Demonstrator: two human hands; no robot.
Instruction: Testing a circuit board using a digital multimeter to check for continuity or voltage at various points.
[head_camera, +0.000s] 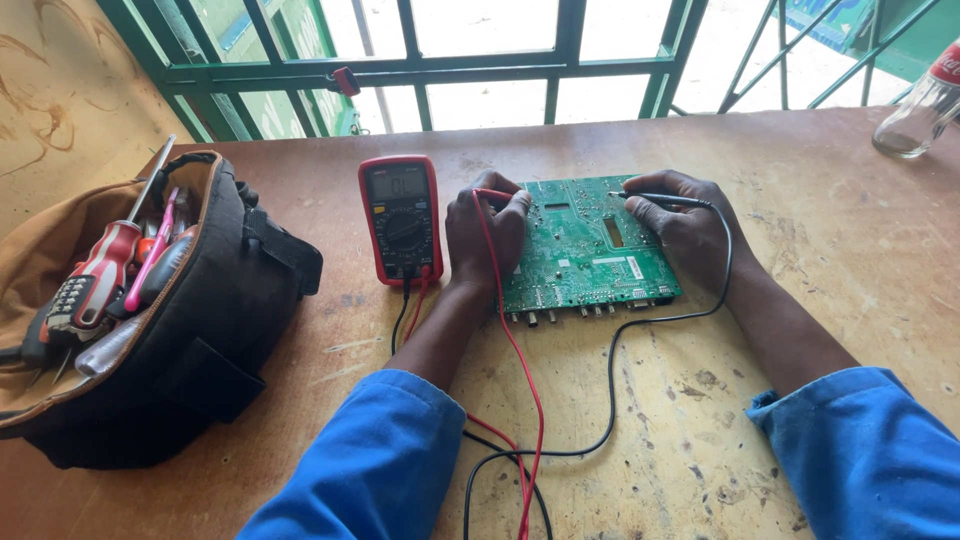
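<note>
Green circuit board (585, 245) flat on worktop (800, 300), between both hands. Left hand (485, 235) clamped on red probe (492, 193), right hand (685, 230) on black probe (660, 200). Beside: red multimeter (401, 215), open tool bag (150, 310) (screwdrivers inside), glass bottle (915, 110) cut off at edge. Probe tips hard to see.

Counter (800, 250) is showing worn, scratched matt wood. Circuit board (585, 240) is looking glossy green. Multimeter (402, 218) is wearing red rubbery casing. Tool bag (215, 330) is looking like coarse black cloth.
</note>
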